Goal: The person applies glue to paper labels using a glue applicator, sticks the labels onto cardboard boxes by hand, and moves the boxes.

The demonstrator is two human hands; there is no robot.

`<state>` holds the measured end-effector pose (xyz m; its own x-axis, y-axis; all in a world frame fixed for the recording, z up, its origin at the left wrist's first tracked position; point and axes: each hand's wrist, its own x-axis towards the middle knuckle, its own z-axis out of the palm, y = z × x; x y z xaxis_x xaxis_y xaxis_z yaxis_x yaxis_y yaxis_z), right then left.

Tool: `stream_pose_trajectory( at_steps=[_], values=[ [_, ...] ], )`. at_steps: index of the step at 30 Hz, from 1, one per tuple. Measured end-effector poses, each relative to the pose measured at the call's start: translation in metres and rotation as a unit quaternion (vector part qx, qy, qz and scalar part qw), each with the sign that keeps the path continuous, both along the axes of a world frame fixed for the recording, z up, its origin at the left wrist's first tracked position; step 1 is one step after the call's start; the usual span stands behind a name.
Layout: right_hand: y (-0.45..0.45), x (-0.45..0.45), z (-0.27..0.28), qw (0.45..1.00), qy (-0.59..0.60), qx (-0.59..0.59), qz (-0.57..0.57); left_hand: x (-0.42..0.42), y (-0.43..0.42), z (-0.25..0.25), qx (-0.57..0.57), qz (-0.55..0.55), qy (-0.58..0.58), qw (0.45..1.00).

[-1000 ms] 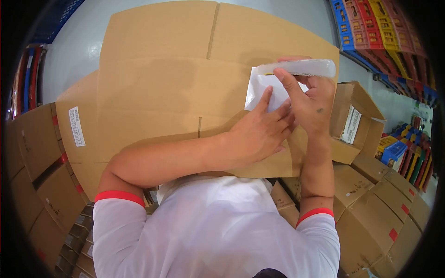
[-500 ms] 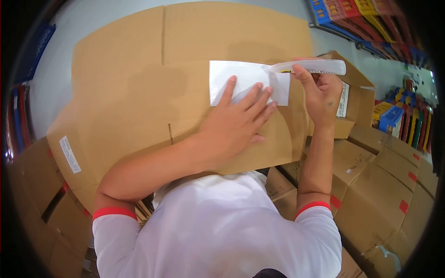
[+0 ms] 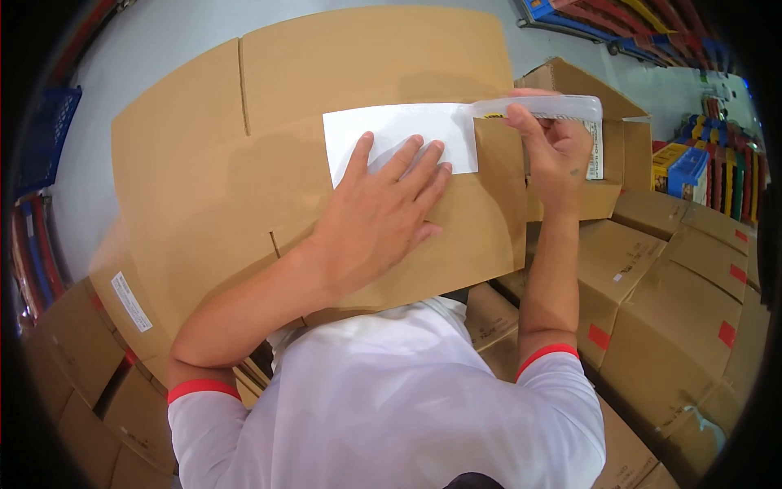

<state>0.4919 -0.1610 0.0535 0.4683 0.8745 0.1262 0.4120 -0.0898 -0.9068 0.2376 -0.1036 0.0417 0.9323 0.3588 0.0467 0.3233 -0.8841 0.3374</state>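
Observation:
A sheet of white paper (image 3: pixel 432 122) lies on a large flattened cardboard box (image 3: pixel 187 163). My left hand (image 3: pixel 387 196) rests flat on the paper's lower part, its fingers spread. At the right, my right hand (image 3: pixel 558 138) is closed around a translucent white glue bottle (image 3: pixel 562 106) with a small yellow mark. The bottle lies nearly level, its narrow nozzle pointing left at the paper's upper right corner. Whether the tip touches the paper I cannot tell.
An open carton (image 3: pixel 631 155) stands beyond my right hand. Closed cartons (image 3: pixel 684 318) with red stickers are stacked at the right, and more cartons (image 3: pixel 90 350) at the left. A blue crate (image 3: pixel 49 134) is at the far left; coloured crates (image 3: pixel 684 171) stand far right.
The paper, the cardboard and my left hand have shifted left in the view. The bottle's nozzle has gone from over the paper's right part to its upper right corner.

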Motion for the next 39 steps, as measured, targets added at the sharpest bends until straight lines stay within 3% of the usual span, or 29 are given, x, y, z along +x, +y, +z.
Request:
stream_pose_trajectory(
  at_steps=[8, 11, 15, 17, 20, 22, 24, 27, 29, 39],
  values=[
    [-0.02, -0.012, 0.012, 0.994, -0.079, -0.059, 0.056, -0.014, 0.018, -0.002, -0.028, 0.067, -0.064, 0.995],
    [-0.037, -0.021, 0.018, 0.994, -0.065, -0.069, 0.062, -0.02, 0.03, 0.001, -0.087, 0.073, -0.06, 0.992],
    [-0.038, -0.018, 0.016, 0.992, -0.106, -0.04, 0.056, -0.019, 0.047, -0.005, -0.064, 0.035, -0.062, 0.995],
    [-0.03, -0.018, 0.02, 0.995, 0.094, 0.033, -0.032, -0.02, 0.064, -0.004, 0.025, -0.037, -0.059, 0.997],
    [-0.019, -0.033, 0.036, 0.988, 0.099, 0.11, -0.042, -0.014, 0.073, -0.007, 0.02, -0.008, -0.113, 0.993],
    [-0.014, -0.049, 0.033, 0.983, 0.151, 0.102, -0.023, -0.016, 0.089, -0.013, -0.013, -0.013, -0.13, 0.991],
    [-0.006, -0.069, 0.024, 0.993, 0.056, 0.05, 0.095, -0.02, 0.102, -0.019, -0.047, -0.019, -0.148, 0.988],
    [0.008, -0.099, 0.013, 0.982, 0.031, 0.075, 0.173, -0.028, 0.11, -0.028, -0.084, -0.041, -0.182, 0.979],
    [0.014, -0.111, 0.011, 0.976, 0.046, 0.0, 0.214, -0.031, 0.11, -0.032, -0.118, -0.033, -0.2, 0.972],
    [0.013, -0.111, 0.007, 0.978, -0.009, 0.016, 0.207, -0.032, 0.11, -0.034, -0.128, -0.027, -0.206, 0.97]
  ],
)
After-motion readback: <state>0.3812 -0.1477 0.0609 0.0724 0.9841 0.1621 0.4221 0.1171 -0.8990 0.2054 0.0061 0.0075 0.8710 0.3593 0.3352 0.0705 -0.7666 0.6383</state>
